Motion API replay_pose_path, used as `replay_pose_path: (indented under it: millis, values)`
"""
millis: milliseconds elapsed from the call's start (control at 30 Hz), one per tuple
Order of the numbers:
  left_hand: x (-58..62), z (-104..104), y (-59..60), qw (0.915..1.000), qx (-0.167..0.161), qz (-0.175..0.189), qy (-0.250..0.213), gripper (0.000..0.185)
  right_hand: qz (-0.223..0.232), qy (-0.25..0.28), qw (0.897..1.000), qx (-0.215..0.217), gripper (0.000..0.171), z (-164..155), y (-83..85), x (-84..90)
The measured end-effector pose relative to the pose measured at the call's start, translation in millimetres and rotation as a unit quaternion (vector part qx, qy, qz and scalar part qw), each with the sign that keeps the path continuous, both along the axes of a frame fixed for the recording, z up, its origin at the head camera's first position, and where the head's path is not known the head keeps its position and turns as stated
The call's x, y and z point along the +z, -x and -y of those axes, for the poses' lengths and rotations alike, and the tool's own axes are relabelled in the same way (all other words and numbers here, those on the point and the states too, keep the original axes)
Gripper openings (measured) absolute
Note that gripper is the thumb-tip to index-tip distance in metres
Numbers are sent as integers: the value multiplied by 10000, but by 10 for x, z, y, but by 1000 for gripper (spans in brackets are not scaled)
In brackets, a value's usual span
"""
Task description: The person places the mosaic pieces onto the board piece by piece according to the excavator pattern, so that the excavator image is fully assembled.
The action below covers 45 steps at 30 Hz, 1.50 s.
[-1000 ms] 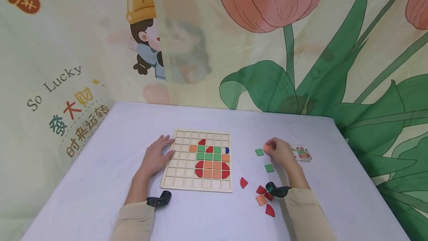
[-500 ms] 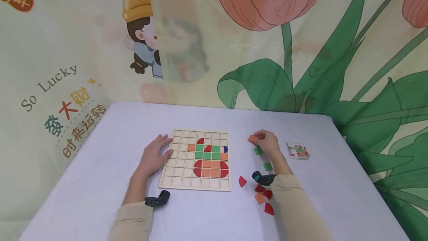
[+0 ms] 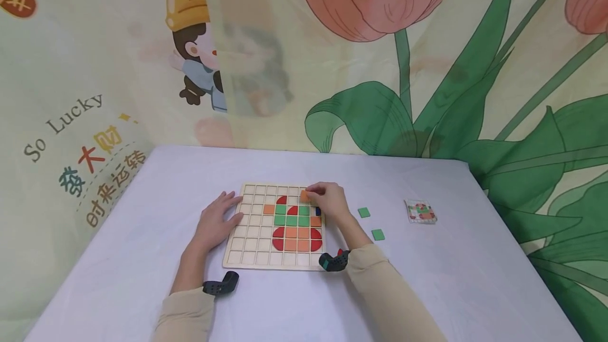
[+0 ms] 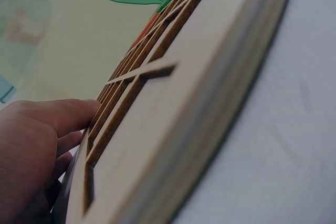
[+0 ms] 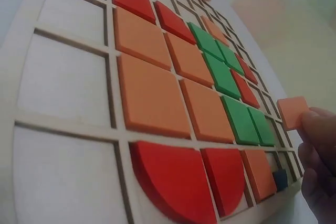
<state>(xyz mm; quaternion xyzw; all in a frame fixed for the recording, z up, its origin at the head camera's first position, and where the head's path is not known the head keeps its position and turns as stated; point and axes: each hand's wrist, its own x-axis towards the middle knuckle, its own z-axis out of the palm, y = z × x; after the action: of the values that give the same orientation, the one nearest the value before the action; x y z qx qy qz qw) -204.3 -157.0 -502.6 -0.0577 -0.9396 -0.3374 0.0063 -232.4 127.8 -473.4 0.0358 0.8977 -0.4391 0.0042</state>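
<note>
My right hand (image 3: 330, 202) pinches an orange square tile (image 3: 304, 196) between thumb and fingers, over the upper right cells of a wooden grid board (image 3: 237, 244). In the right wrist view the tile stands at a tilt above the grid, near the green tiles (image 5: 243, 123). Set in the board are green and orange squares, red quarter-round pieces (image 5: 173, 179) and a small blue piece (image 5: 281, 179). My left hand (image 3: 216, 223) rests at the board's left edge, fingers extended; the left wrist view shows its thumb (image 4: 79, 114) against the rim.
Two loose green square tiles (image 3: 363, 212) lie right of the board. Farther right is a small pattern card (image 3: 420, 212). A red piece (image 3: 340, 252) shows behind the black device (image 3: 334, 262) on my right wrist. The right forearm covers the table beside the board.
My right hand has carried the orange tile leftward from near the card to over the board's upper right. My left hand stays at the board's edge. The view has shifted slightly.
</note>
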Motion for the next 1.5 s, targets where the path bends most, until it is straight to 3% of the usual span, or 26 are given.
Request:
replay_pose_path:
  millis: [233, 1000, 1167, 1367, 1500]
  values:
    - [13, 7, -6, 10000, -6, 11, -58, 50, 65, -141, 9996, 252, 17, 166, 63, -7]
    - [38, -2, -24, 10000, 25, 23, 14, 50, -368, -1516, 9854, 681, 7, 371, 74, -37]
    - [3, -30, -25, 10000, -47, 34, -34, 50, -356, -1591, 9798, 1158, 10, 200, 16, -14]
    - [24, -9, -22, 10000, -26, -18, 45, 51, 19, -1556, 9768, 1469, 13, -142, -139, 166]
    - [27, 6, -13, 9999, -35, 33, 108, 51, 460, -1662, 9624, 2098, 9, -369, -338, 255]
